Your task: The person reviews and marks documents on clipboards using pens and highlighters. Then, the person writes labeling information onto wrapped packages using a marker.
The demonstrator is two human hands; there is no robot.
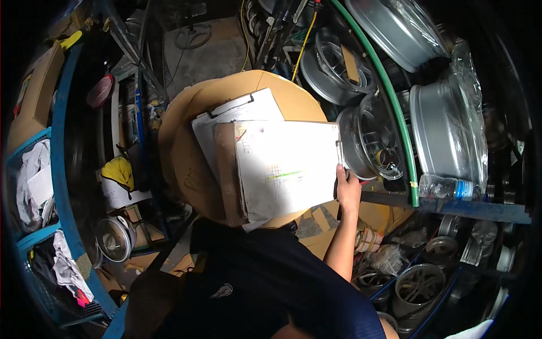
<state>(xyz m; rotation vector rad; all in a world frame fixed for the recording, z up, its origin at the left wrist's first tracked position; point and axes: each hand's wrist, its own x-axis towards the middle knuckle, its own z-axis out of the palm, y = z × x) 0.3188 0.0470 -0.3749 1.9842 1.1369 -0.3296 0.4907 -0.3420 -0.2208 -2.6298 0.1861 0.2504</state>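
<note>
My right hand (348, 191) grips the right edge of a clipboard (293, 164) beside its metal clip, thumb on top. White sheets with a handwritten grid and a green highlighted line fill the clipboard; glare washes out part of the writing. Brown board shows along its left side. Partly beneath it lies a second clipboard (240, 107) with papers and a black clip. Both are over a round cardboard sheet (189, 164) in front of my body. My left hand is out of view.
Metal wheel rims (443, 130) crowd the right-hand racks, with a green hose (389, 85) along them. A plastic bottle (446, 187) lies on a shelf. On the left stand blue-framed shelves (56, 113), crates of cloth (35, 181) and a yellow glove-like item (118, 171).
</note>
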